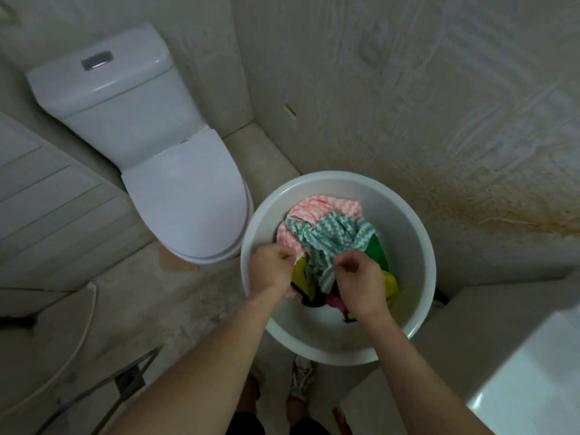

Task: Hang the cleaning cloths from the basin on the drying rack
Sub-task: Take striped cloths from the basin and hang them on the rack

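A round white basin (414, 246) stands on the bathroom floor and holds a heap of cleaning cloths. On top lies a teal-and-white zigzag cloth (332, 243), with a pink-and-white zigzag cloth (317, 208) behind it. Green (376, 251) and yellow (391, 285) cloths show at the right, and darker ones lie underneath. My left hand (272, 270) pinches cloth at the heap's left edge, where the pink and teal cloths meet. My right hand (361, 279) pinches the teal cloth's near edge. No drying rack is clearly visible.
A white toilet (163, 158) with its lid down stands left of the basin. A textured wall (439, 105) rises behind. A white fixture's corner (533, 381) sits at the lower right. A thin metal frame (131, 381) and a white hose (84, 328) lie at the lower left.
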{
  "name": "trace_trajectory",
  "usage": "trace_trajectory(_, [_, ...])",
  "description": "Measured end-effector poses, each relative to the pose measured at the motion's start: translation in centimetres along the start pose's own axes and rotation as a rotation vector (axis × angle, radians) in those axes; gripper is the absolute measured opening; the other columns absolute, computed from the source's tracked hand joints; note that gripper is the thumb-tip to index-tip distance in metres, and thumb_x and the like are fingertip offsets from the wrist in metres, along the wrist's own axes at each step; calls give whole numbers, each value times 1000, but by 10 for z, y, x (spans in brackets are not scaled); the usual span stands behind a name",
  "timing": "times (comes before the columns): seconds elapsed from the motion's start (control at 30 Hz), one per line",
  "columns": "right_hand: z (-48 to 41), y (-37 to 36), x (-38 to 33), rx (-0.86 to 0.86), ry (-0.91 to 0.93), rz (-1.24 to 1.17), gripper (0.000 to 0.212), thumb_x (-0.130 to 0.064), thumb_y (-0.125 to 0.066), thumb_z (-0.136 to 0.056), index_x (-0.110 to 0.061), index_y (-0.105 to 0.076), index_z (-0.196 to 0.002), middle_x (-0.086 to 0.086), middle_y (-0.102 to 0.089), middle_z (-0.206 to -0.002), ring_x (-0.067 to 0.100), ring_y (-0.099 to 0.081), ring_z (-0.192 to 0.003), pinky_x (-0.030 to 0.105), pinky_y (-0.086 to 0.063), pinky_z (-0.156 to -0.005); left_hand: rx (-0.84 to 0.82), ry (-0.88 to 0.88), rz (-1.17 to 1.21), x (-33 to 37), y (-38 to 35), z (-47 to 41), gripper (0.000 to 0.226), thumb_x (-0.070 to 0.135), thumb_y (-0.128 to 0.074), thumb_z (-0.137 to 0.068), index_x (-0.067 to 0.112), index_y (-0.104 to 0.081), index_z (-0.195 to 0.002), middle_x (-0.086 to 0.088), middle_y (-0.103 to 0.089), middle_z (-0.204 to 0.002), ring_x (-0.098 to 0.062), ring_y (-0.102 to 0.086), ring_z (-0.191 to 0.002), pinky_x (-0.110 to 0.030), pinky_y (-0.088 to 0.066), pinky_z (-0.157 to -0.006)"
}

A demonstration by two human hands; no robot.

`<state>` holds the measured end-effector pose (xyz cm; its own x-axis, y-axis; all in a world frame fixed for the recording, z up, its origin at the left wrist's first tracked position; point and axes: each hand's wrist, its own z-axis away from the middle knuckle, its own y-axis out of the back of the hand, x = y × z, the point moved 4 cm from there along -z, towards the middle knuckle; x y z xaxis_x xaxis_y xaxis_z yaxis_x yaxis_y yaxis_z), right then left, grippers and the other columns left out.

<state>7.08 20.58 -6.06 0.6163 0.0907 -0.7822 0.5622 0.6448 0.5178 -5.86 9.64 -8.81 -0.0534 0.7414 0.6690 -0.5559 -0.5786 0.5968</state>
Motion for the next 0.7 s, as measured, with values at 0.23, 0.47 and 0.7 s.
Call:
trace_trajectory(0.23, [14,27,-24,-133,-532,-1082,22,2,-42,-94,-1,-59,-108,6,-48,-83,15,-51,-74,28,-58,-60,4,56,428,30,27,13,19,13,-50,-85,26,-61,-79,0,-64,-79,-22,-59,-72,-34,-48,-69])
trace_trajectory(0.47, [25,40,-73,-441,-356,-1178,23,-3,-62,-84,4,-63,-106,14,-62,-91,14,-56,-67,17,-46,-46,-124,63,800,73,76,49,23,3,-39,-98,20,-54,-93,-17,-50,-77,-23,-49,-65,-27,-42,-56])
trace_trajectory(0.7, [44,53,-132,-563,-105,-721,28,-23,-55,-94,-2,-71,-103,19,-72,-100,25,-69,-88,31,-55,-70,-411,-239,472,104,110,84,37,44,-67,-75,19,-69,-101,-1,-73,-94,-13,-68,-90,-26,-52,-84])
